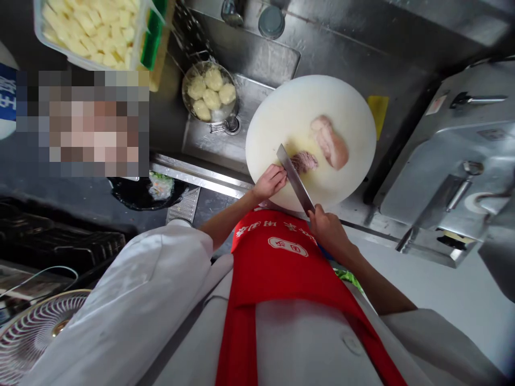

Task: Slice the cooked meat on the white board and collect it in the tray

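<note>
A round white cutting board lies over the sink's right part. My right hand is wrapped round the handle of a cleaver, whose blade points up and left across the board. Left of the blade, my left hand has its fingers bent together at the blade's edge; what they press on, if anything, is hidden. Sliced meat sits against the blade's right side. A larger pale piece of meat rests farther right on the board.
A bowl of peeled potatoes stands in the metal sink. Cut pieces fill a plastic tub at the upper left. A black bag hangs below the counter edge. Metal equipment stands at right; a fan at lower left.
</note>
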Demonstrator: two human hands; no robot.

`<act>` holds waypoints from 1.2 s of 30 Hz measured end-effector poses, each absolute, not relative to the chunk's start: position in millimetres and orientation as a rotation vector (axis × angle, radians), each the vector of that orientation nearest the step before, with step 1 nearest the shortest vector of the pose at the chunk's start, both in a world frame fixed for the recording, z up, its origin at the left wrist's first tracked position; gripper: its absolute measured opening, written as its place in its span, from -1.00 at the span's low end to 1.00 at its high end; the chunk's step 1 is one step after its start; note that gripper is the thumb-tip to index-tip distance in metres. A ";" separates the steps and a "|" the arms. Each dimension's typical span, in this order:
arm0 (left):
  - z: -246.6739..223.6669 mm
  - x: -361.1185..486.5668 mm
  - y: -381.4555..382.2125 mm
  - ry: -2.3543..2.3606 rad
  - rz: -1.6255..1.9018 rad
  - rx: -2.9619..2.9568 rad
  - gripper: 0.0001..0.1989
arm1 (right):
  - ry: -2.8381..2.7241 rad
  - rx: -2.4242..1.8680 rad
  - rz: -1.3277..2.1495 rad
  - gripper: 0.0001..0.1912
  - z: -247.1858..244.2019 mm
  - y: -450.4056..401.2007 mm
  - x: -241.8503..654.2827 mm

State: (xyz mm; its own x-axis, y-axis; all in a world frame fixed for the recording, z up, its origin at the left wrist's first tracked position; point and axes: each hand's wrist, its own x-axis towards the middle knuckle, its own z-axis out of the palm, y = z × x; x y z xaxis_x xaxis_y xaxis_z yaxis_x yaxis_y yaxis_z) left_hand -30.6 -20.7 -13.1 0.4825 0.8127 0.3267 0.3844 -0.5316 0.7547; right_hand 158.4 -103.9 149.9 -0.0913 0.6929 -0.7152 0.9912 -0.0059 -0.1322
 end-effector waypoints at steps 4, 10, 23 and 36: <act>-10.6 -33.7 -21.5 0.968 0.973 2.122 -0.76 | 1.910 1.841 -0.838 -0.69 121.8 -66.4 123.5; -3.8 -39.6 -22.2 1.012 0.951 2.087 -0.75 | 1.978 1.906 -0.863 -0.65 108.1 -21.9 124.2; -12.1 -35.0 -19.7 0.944 0.902 2.111 -0.78 | 1.829 1.740 -0.844 -0.68 159.0 -96.8 155.2; -12.1 -37.1 -21.1 0.943 0.922 2.131 -0.77 | 2.009 1.882 -0.808 -0.68 117.5 -20.8 112.6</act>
